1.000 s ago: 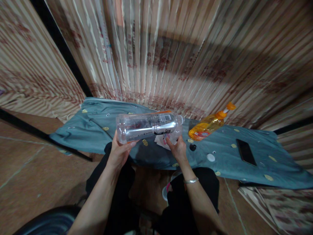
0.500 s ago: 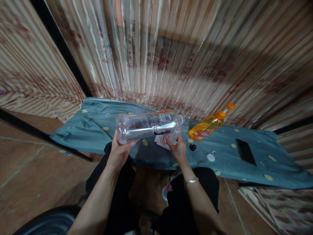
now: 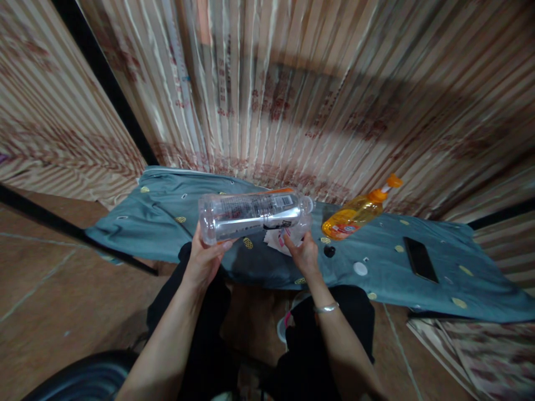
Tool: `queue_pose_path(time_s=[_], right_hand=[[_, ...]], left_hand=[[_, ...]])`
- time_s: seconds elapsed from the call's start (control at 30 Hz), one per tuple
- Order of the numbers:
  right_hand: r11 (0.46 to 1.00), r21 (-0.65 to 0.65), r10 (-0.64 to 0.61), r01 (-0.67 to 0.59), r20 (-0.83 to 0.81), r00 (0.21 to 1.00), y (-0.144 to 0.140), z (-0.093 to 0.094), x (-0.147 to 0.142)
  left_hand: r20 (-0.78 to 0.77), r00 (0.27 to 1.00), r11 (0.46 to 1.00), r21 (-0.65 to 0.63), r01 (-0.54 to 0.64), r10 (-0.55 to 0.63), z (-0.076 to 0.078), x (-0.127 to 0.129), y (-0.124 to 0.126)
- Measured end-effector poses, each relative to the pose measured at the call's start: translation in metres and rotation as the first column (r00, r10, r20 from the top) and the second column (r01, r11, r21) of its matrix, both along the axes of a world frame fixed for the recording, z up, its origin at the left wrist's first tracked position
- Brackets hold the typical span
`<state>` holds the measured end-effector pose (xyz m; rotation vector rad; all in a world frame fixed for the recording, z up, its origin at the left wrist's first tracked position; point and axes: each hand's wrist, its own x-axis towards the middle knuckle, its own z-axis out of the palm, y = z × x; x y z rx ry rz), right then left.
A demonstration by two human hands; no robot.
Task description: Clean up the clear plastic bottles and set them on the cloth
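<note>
My left hand (image 3: pixel 204 259) grips the base end of a clear plastic bottle (image 3: pixel 251 214), which I hold level above the table. The bottle's label is partly peeled, with an orange strip along its top. My right hand (image 3: pixel 304 253) pinches the white peeled label paper (image 3: pixel 279 239) at the bottle's neck end. A silver bracelet (image 3: pixel 326 307) sits on my right wrist.
A teal cloth (image 3: pixel 167 214) with yellow spots covers the table. On it lie an orange soap bottle (image 3: pixel 355 214) on its side, a black cap (image 3: pixel 329 252), a white cap (image 3: pixel 360 269) and a black phone (image 3: pixel 420 259). Striped curtains hang behind.
</note>
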<state>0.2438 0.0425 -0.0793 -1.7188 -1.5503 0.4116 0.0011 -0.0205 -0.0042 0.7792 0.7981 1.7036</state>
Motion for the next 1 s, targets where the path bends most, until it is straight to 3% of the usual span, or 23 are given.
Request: queue_pose_path(time_s=[1.0], right_hand=[[1.0, 0.002, 0.011, -0.011, 0.012, 1.0, 0.0004, -0.003, 0.0014]], left_hand=[[0.025, 1.0, 1.0, -0.004, -0.014, 0.014, -0.0028, -0.0022, 0.0008]])
